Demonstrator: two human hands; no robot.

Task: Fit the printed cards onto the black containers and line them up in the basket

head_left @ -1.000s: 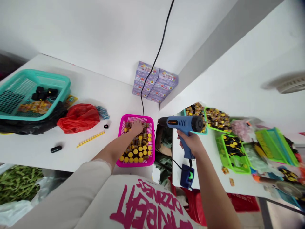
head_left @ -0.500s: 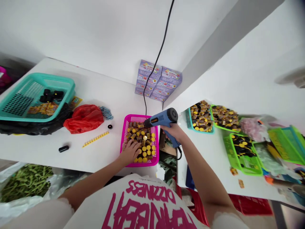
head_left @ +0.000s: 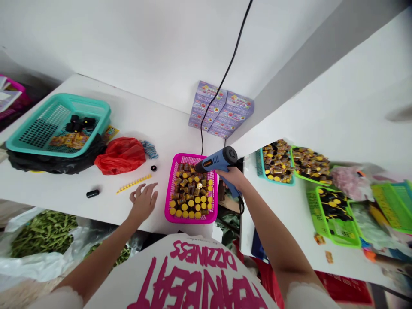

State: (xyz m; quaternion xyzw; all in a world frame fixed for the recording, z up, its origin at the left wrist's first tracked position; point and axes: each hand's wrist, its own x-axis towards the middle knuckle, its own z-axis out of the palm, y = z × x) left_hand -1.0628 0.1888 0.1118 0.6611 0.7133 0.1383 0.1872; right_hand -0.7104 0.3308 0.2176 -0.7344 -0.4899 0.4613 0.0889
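A blue heat gun (head_left: 216,161) is in my right hand (head_left: 234,178), my fingers wrapped round its handle. Its dark nozzle points left, over the top part of a pink basket (head_left: 167,201). Many small bottles with yellow caps (head_left: 191,203) and brown printed labels fill that basket, some upright and some lying on their sides. My left hand (head_left: 143,201) is over the white table left of the basket, fingers spread and holding nothing. Nearest to it is a yellow toothed strip (head_left: 134,183), just beyond the fingertips.
A red plastic bag (head_left: 120,155) and a teal basket (head_left: 19,146) with black caps stand at left. Purple boxes (head_left: 219,109) are stacked by the wall under a black cord (head_left: 236,47). At right, a teal basket (head_left: 260,165) and green baskets (head_left: 349,240) hold more pieces.
My left hand has lifted out of the pink basket and moved left over the table, its fingers opening. The heat gun stays over the basket. The view has shifted slightly.
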